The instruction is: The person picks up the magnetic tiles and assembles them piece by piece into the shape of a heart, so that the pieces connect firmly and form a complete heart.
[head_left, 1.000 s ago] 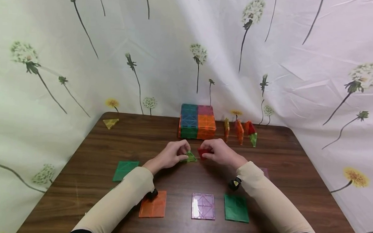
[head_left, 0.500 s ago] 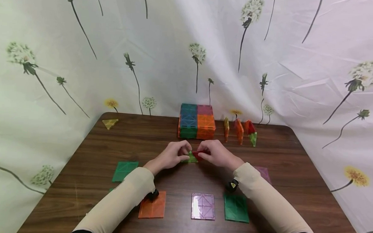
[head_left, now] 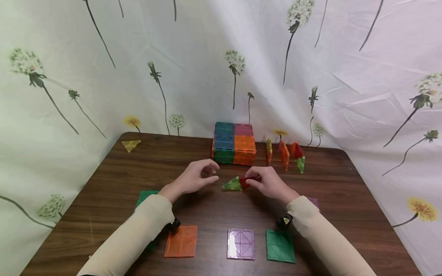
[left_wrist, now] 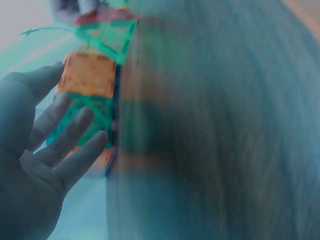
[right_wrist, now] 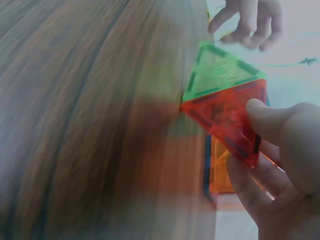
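My right hand [head_left: 268, 182] pinches a red translucent triangle tile [right_wrist: 227, 112] between thumb and fingers, just above the table. Edge to edge with it, a green triangle tile [head_left: 233, 184] hangs on its left side; in the right wrist view the two join along one long edge. My left hand [head_left: 195, 177] stands apart to the left of the green triangle, its thumb and fingers spread and holding nothing. The left wrist view shows its fingers [left_wrist: 82, 145] loosely extended.
Behind the hands stands a box of coloured square tiles [head_left: 234, 143]. Right of it stand several upright tiles [head_left: 284, 155]. A yellow triangle [head_left: 131, 145] lies at back left. Nearer lie an orange square [head_left: 181, 241], a purple square [head_left: 241, 244] and green squares [head_left: 280, 246].
The red triangle met the green one's edge. My left hand then let go of the green triangle and moved left, while my right hand shifted slightly right with both joined tiles.
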A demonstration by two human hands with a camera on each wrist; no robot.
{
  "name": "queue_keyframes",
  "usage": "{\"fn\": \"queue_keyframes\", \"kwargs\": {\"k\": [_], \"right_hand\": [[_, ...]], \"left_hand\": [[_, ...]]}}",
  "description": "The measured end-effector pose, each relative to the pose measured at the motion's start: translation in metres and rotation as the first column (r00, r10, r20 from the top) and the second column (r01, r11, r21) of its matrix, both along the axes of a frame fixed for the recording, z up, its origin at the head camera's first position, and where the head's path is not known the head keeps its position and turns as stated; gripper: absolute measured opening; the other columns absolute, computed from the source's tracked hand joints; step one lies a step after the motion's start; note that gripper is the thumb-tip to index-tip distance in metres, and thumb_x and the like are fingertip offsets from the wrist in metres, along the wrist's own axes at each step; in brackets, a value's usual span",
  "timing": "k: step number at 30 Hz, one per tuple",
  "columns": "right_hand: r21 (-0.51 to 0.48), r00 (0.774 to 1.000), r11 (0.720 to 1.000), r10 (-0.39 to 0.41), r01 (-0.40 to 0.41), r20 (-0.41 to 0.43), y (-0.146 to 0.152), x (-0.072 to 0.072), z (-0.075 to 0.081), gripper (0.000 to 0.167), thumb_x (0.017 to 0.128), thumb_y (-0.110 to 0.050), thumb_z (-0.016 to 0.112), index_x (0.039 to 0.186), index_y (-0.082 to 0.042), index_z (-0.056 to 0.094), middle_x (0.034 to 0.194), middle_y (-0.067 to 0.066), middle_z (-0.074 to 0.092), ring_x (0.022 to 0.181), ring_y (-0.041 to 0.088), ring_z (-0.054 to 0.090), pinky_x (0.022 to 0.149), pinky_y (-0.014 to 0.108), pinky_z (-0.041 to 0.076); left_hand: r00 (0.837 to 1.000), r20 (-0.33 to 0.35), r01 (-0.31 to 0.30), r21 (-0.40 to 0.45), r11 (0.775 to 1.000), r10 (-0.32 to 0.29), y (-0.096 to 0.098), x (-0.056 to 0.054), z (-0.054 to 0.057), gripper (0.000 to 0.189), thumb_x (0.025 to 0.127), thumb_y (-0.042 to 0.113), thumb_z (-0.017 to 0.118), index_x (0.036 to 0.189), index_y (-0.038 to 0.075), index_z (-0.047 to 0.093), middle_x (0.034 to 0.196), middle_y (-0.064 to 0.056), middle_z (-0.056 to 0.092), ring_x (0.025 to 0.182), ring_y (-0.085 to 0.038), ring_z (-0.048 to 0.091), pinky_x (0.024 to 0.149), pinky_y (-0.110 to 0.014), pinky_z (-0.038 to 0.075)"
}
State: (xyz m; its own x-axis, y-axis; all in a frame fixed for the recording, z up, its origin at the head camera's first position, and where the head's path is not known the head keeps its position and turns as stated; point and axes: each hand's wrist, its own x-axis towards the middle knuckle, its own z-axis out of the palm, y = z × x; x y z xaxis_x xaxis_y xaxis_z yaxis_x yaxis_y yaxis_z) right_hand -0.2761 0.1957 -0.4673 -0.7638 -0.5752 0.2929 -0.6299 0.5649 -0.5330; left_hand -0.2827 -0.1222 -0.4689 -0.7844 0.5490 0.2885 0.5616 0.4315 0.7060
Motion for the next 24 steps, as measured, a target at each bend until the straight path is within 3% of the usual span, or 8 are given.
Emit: {"fn": "queue_keyframes", "kwargs": {"k": [7, 12, 15, 19, 22, 24], "right_hand": [[0.030, 0.998, 0.998, -0.056, 0.055, 0.029, 0.021, 0.001, -0.007, 0.008, 0.095, -0.014, 0.080, 0.101, -0.014, 0.074, 0.096, -0.004, 0.077, 0.088, 0.010, 0.072, 0.084, 0.037, 0.061], [0.075, 0.998, 0.996, -0.051, 0.048, 0.029, 0.027, 0.000, -0.009, 0.006, 0.096, -0.015, 0.080, 0.099, -0.014, 0.075, 0.095, -0.003, 0.076, 0.088, 0.010, 0.071, 0.081, 0.034, 0.061], [0.067, 0.999, 0.997, -0.038, 0.037, 0.018, 0.028, 0.000, -0.009, 0.005, 0.095, -0.013, 0.080, 0.097, -0.013, 0.075, 0.093, -0.003, 0.076, 0.086, 0.011, 0.072, 0.079, 0.034, 0.062], [0.071, 0.999, 0.997, -0.028, 0.027, 0.015, 0.027, 0.003, -0.007, 0.007, 0.094, -0.010, 0.080, 0.095, -0.013, 0.074, 0.091, -0.002, 0.076, 0.084, 0.010, 0.071, 0.078, 0.034, 0.062], [0.080, 1.000, 0.996, -0.026, 0.025, 0.012, 0.027, 0.003, -0.007, 0.008, 0.094, -0.010, 0.081, 0.094, -0.014, 0.073, 0.090, -0.003, 0.076, 0.082, 0.009, 0.070, 0.077, 0.032, 0.061], [0.087, 1.000, 0.996, -0.025, 0.025, 0.005, 0.028, 0.003, -0.007, 0.009, 0.094, -0.010, 0.081, 0.093, -0.014, 0.073, 0.090, -0.003, 0.076, 0.081, 0.007, 0.070, 0.076, 0.031, 0.061]], "left_hand": [[0.991, -0.060, -0.122, -0.005, 0.993, 0.121, -0.041, -0.011, 0.007, 0.020, 0.099, 0.015, 0.076, 0.118, 0.011, 0.070, 0.109, -0.010, 0.073, 0.102, -0.023, 0.070, 0.093, -0.052, 0.057], [0.965, -0.092, -0.251, -0.035, 0.967, 0.247, -0.084, -0.022, 0.008, 0.018, 0.100, 0.014, 0.074, 0.116, 0.008, 0.071, 0.111, -0.013, 0.075, 0.102, -0.028, 0.071, 0.092, -0.053, 0.057], [0.935, -0.109, -0.344, -0.058, 0.937, 0.337, -0.112, -0.029, 0.007, 0.017, 0.100, 0.014, 0.073, 0.115, 0.005, 0.071, 0.109, -0.014, 0.075, 0.102, -0.032, 0.071, 0.092, -0.055, 0.056], [0.881, -0.160, -0.462, -0.086, 0.883, 0.445, -0.150, -0.035, 0.000, 0.018, 0.100, 0.011, 0.071, 0.114, 0.000, 0.070, 0.111, -0.021, 0.072, 0.106, -0.040, 0.067, 0.094, -0.060, 0.051], [0.840, -0.187, -0.533, -0.110, 0.839, 0.509, -0.174, -0.041, -0.007, 0.024, 0.099, 0.011, 0.071, 0.117, -0.004, 0.069, 0.120, -0.028, 0.067, 0.115, -0.047, 0.059, 0.099, -0.064, 0.044], [0.823, -0.166, -0.563, -0.119, 0.818, 0.543, -0.186, -0.046, -0.010, 0.029, 0.099, 0.011, 0.069, 0.122, -0.006, 0.067, 0.128, -0.032, 0.061, 0.121, -0.051, 0.054, 0.103, -0.066, 0.039]]}}
